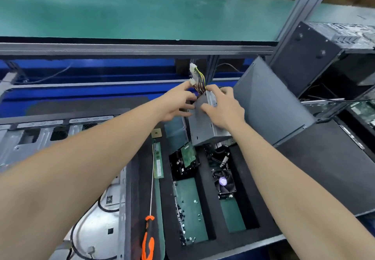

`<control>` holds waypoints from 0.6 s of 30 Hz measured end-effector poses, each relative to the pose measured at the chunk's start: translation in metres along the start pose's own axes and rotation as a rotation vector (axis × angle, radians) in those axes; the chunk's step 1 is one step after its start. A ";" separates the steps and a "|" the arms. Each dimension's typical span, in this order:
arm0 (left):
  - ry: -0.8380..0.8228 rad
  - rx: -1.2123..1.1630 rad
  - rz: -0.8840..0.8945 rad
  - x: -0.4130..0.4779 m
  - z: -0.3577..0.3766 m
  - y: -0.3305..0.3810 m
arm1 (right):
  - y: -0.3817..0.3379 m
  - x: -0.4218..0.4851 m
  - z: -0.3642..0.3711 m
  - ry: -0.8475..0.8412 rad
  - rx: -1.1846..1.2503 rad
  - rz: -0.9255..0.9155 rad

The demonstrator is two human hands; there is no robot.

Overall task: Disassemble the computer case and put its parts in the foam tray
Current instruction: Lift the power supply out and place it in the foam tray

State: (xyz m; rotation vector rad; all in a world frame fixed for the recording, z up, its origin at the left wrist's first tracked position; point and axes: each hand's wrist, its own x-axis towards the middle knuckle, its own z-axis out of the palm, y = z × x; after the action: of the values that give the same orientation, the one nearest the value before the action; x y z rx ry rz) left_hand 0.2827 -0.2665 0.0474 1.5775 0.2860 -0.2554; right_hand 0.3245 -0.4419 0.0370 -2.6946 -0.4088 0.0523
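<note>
While the right grip (223,111) is clasping the power supply (203,132) mid-frame above the foam tray (203,178), the left grip (176,103) is clasping its wired end.

Both bare forearms stretch forward and come close together. The right hand (225,110) grips the power supply (203,130) from above, fingers curled over its top. The left hand (177,102) holds its left side, index finger straight.

Grey-rimmed bench (243,247) across lower frame, black foam tray (205,178) at centre, opened metal computer case (26,140) at left
</note>
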 end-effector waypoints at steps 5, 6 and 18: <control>0.144 0.631 0.028 0.025 -0.009 -0.029 | -0.002 0.035 -0.001 -0.025 -0.139 -0.081; 0.131 0.794 0.028 0.030 -0.010 -0.036 | -0.002 0.042 -0.001 -0.044 -0.157 -0.090; -0.293 1.947 0.122 0.086 -0.005 -0.113 | 0.012 0.077 0.016 -0.157 -0.177 -0.154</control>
State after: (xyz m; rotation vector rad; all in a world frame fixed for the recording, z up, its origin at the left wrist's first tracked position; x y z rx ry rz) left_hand 0.3251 -0.2569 -0.0880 3.3737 -0.5164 -0.7821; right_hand 0.3999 -0.4236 0.0196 -2.8322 -0.6977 0.1929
